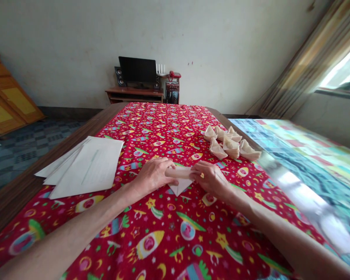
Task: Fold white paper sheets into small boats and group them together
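Note:
Between my two hands is a partly folded sheet of white paper (178,172), with a rolled or folded band along its far side and a pointed flap toward me. My left hand (155,173) grips its left end, thumb below and fingers over the top. On the right end, the fingers of my right hand (210,177) are curled closed. Several folded paper pieces (231,146), shaped like small boats, stand grouped beyond my right hand. Left of my left hand lies a fanned stack of white paper sheets (90,167).
A red cloth with rocket prints (151,241) covers the brown table (14,190). To the right is a bed with a patterned cover (309,167). Against the far wall stand a monitor (137,70), speakers and a red telephone (175,74). A wooden cabinet (13,95) is at far left.

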`<state>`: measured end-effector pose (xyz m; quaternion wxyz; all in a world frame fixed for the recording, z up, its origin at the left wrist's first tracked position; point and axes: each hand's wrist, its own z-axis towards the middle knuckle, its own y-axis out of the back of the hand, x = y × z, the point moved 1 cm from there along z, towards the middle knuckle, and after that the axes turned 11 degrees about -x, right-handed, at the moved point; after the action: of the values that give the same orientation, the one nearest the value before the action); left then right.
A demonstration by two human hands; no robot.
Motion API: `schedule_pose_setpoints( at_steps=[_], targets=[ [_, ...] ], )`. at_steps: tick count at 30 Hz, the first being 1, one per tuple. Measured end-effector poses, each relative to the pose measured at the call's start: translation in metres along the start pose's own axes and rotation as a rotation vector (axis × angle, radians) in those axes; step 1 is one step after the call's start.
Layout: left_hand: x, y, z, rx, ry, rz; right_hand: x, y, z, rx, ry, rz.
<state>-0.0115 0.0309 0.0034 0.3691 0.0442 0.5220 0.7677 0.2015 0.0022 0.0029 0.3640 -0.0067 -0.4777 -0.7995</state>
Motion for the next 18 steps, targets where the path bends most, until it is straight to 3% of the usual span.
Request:
schedule_pose_setpoints(
  at_steps=[3, 9, 13, 18],
  targets=[
    [-0.003, -0.001, -0.005, -0.038, 0.042, 0.057, -0.004, -0.003, 0.007, 0.03, 0.096, 0.0],
    [-0.001, -0.006, -0.007, -0.073, 0.05, -0.059, -0.006, -0.012, 0.008, 0.01, -0.024, 0.115],
    [0.001, -0.004, -0.01, -0.097, -0.072, -0.053, -0.009, -0.013, 0.003, -0.042, 0.046, 0.128],
    [0.004, 0.003, -0.018, -0.074, -0.313, 0.054, -0.011, -0.009, -0.004, -0.037, 0.287, -0.022]
  ],
)
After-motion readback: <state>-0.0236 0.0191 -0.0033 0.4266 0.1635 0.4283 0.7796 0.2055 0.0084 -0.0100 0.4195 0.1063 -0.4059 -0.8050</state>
